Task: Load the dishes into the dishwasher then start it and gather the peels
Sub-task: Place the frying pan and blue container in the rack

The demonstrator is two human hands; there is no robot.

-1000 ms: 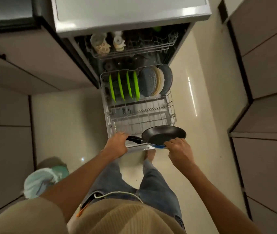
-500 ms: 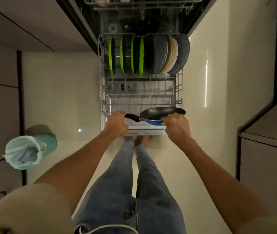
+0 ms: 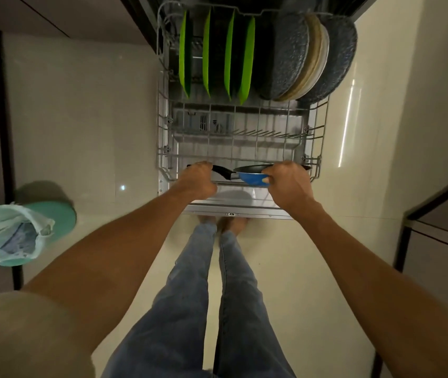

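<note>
A small frying pan (image 3: 252, 177), blue outside and black inside, hangs level at the front edge of the pulled-out lower dishwasher rack (image 3: 162, 148). My left hand (image 3: 196, 181) grips its black handle. My right hand (image 3: 289, 184) grips the pan's rim on the right. Several green plates (image 3: 206, 53) stand upright in the back left of the rack. Beside them lean two speckled grey plates (image 3: 289, 53) with a cream one between them. The rack's front half holds nothing.
The open dishwasher door (image 3: 233, 203) lies flat under the rack, with my feet just behind its edge. A teal bin (image 3: 15, 236) lined with a pale bag stands on the floor at the left. Cabinets flank both sides.
The view has tipped down and closer to the rack. The pan has sunk from above the rack's front corner to its front edge, held by both hands throughout.
</note>
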